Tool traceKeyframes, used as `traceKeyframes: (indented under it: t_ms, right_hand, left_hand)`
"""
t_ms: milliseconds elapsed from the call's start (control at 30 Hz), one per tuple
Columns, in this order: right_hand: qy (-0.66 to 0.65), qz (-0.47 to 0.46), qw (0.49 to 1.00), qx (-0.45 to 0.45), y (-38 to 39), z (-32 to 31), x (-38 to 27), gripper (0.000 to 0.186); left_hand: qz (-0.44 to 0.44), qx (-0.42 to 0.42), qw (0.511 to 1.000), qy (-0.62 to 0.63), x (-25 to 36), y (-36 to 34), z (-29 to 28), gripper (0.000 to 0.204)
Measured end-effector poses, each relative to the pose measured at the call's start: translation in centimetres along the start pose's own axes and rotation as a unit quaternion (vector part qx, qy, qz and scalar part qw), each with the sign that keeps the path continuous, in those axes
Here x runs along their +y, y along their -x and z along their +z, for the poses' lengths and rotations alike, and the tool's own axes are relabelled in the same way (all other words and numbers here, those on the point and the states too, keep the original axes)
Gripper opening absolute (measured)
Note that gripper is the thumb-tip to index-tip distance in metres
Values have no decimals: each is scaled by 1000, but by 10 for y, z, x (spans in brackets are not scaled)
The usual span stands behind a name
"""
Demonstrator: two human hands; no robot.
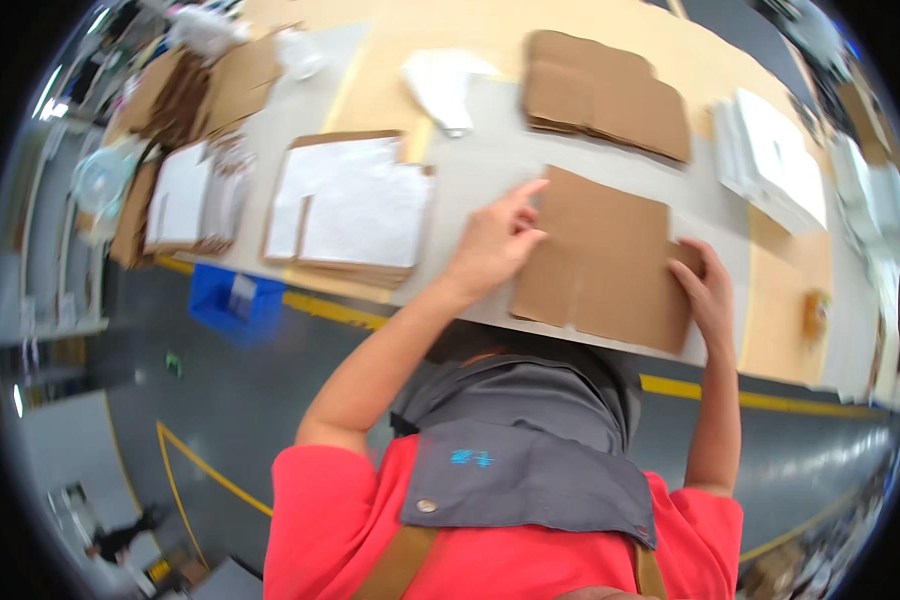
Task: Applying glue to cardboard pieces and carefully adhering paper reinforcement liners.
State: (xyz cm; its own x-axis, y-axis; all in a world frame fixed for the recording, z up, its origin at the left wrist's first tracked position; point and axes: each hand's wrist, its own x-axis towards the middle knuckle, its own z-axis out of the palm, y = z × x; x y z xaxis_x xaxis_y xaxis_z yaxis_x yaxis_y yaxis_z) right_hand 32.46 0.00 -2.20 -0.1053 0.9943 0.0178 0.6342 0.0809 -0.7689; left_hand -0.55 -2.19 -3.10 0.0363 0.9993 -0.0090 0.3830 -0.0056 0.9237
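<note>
A brown cardboard piece (598,260) lies flat in front of me on the grey-covered table. My left hand (500,240) is at its upper left edge, fingers apart and curved, with nothing visibly held. My right hand (698,280) grips the right edge of the cardboard, thumb on top. Behind it lies a stack of similar brown cardboard pieces (600,90). To the left, white sheets (355,210) rest on more cardboard, and a crumpled white cloth-like item (440,85) lies further back.
An open carton (235,85) and bags are at the left, with a clear plastic item (105,180). White stacked items (770,160) and a small orange object (815,315) sit at the right. A blue bin (235,305) is below the table's left edge. A person (120,535) is far off, lower left.
</note>
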Motion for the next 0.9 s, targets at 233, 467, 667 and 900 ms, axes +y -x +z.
traceKeyframes:
  t_ms: [233,467,667,900]
  right_hand:
    - [-40,64,997,27,7,-2,-9,40]
    - [198,1,959,201,0,-56,25,52]
    - [497,110,784,356,15,-239,165,71]
    - [121,280,934,183,16,-277,218,60]
  left_hand:
    - [39,-17,998,-40,6,-4,3,34]
    - [137,23,939,-314,14,10,2,40]
    - [239,-107,880,-395,15,10,30,68]
    - [163,-168,851,-470,7,19,29,81]
